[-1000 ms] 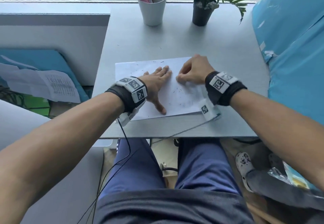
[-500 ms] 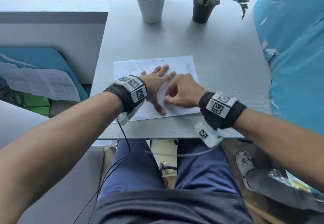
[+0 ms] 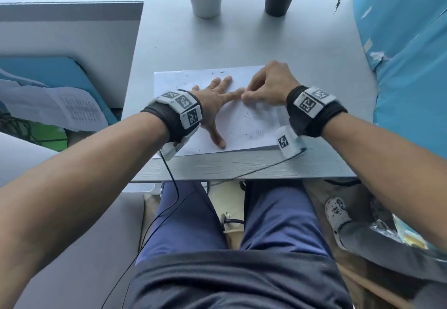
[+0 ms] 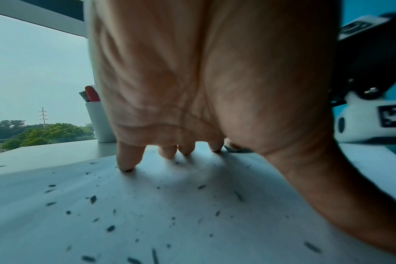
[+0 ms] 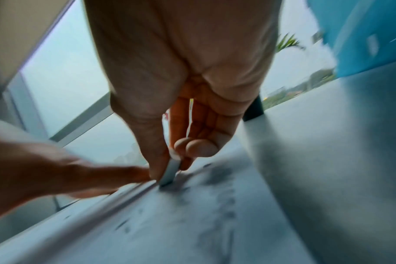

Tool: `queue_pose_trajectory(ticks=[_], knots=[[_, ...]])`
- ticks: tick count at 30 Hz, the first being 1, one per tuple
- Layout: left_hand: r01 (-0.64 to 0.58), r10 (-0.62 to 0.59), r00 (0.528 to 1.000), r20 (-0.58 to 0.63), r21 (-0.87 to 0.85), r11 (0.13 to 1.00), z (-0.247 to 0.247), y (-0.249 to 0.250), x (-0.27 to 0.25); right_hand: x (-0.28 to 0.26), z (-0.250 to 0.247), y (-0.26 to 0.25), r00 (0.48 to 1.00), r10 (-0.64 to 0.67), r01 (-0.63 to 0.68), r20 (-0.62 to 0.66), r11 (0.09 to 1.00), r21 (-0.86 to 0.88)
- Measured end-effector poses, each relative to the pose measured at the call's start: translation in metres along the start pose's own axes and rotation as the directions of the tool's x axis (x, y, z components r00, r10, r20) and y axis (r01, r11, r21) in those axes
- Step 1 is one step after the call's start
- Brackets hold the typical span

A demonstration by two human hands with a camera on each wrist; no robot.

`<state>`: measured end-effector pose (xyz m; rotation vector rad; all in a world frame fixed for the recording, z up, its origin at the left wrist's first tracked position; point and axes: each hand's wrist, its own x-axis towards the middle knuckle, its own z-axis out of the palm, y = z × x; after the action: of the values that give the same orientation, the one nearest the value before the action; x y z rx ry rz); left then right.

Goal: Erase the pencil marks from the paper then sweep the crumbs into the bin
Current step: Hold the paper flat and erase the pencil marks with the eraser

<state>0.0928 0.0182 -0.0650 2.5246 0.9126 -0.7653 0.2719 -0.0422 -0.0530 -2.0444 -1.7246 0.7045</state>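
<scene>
At centre of head view, the white sheet of paper (image 3: 244, 125) is pinned flat on the grey table (image 3: 242, 42) by the left hand (image 3: 212, 98), fingers spread straight. A small grey eraser (image 5: 168, 172) is pinched btwn thumb & fingertips of the right hand (image 3: 268, 83), tip on paper. Dark eraser crumbs (image 4: 111, 228) are scattered across the sheet.

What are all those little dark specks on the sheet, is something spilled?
Not a spill: dark eraser crumbs lie scattered over the paper, a few on the table beyond. The right hand pinches an eraser against smudged pencil marks; the left hand presses the sheet flat.
</scene>
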Motion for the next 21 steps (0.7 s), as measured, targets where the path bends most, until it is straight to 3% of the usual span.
queue_pose_trajectory(ticks=[2, 5, 6, 9, 11, 15, 16, 19, 21], knots=[[0.008, -0.008, 1.0, -0.001, 0.006, 1.0, 0.001, 0.001, -0.001, -0.01, 0.012, -0.005, 0.999, -0.026, 0.026, 0.019, 1.0, 0.003], [0.011, -0.012, 1.0, 0.01, 0.024, 1.0, 0.001, 0.001, 0.001, -0.039, 0.03, -0.019, 0.973, -0.116, 0.118, 0.199, 0.993, 0.005], [0.008, -0.008, 1.0, 0.012, 0.022, 1.0, 0.001, 0.001, 0.001, -0.035, 0.026, -0.016, 0.975, -0.102, 0.103, 0.199, 0.995, 0.01], [0.006, -0.006, 1.0, 0.019, 0.008, 1.0, -0.002, 0.001, -0.001, -0.007, 0.003, -0.001, 1.0, -0.002, 0.002, 0.017, 1.0, 0.016], [0.013, -0.013, 1.0, 0.022, 0.003, 1.0, -0.001, 0.002, -0.002, -0.009, 0.01, -0.005, 1.0, -0.012, 0.012, 0.007, 1.0, 0.004], [0.019, -0.02, 1.0, 0.022, 0.035, 0.999, -0.001, 0.004, 0.0, -0.046, 0.033, -0.022, 0.967, -0.121, 0.126, 0.223, 0.992, -0.012], [0.018, -0.018, 1.0, 0.023, 0.031, 0.999, -0.001, 0.004, 0.0, -0.039, 0.027, -0.019, 0.97, -0.103, 0.108, 0.221, 0.994, -0.013], [0.012, -0.012, 1.0, 0.028, 0.009, 1.0, -0.003, 0.004, -0.002, -0.006, 0.001, -0.002, 0.999, 0.024, -0.024, 0.027, 1.0, 0.002], [0.014, -0.014, 0.999, 0.028, 0.003, 1.0, -0.002, 0.005, -0.003, -0.008, 0.005, -0.003, 1.0, 0.021, -0.021, -0.004, 1.0, -0.013]])
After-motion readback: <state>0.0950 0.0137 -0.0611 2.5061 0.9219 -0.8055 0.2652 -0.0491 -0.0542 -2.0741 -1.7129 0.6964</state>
